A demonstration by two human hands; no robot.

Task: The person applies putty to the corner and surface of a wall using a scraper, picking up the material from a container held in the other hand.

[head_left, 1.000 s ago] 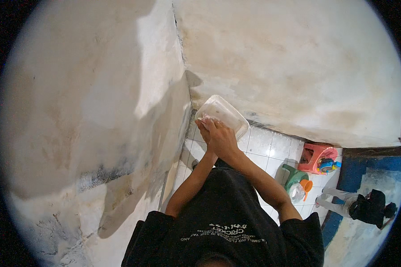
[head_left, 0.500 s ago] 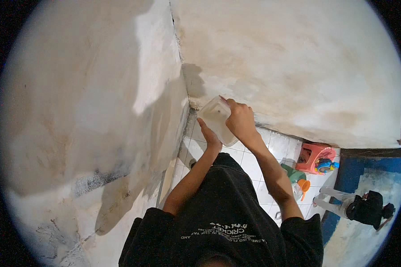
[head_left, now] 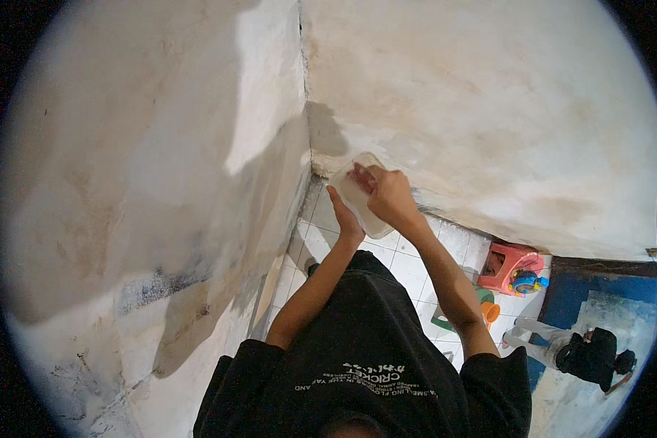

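Near the corner of two stained, off-white walls (head_left: 474, 80), my left hand (head_left: 347, 219) is closed on the left side of a pale rectangular plastic tray (head_left: 376, 223), its thumb along the rim. My right hand (head_left: 389, 193) is over the tray, fingers closed on a reddish object (head_left: 359, 177) that lies against the tray's inside; the object is blurred and partly hidden by my fingers.
On the tiled floor (head_left: 401, 277) stand a red plastic stool (head_left: 500, 266) with a blue item (head_left: 527, 283), a partly hidden green stool (head_left: 482, 296) and an orange container (head_left: 489, 312). At the right, another person (head_left: 584, 354) in a black top is by a blue, patchily painted wall (head_left: 566, 285).
My hands were together at the tray a second ago; now they are apart, the right moved up and rightward, then slightly leftward into the tray, showing the reddish object. The tray has turned more upright.
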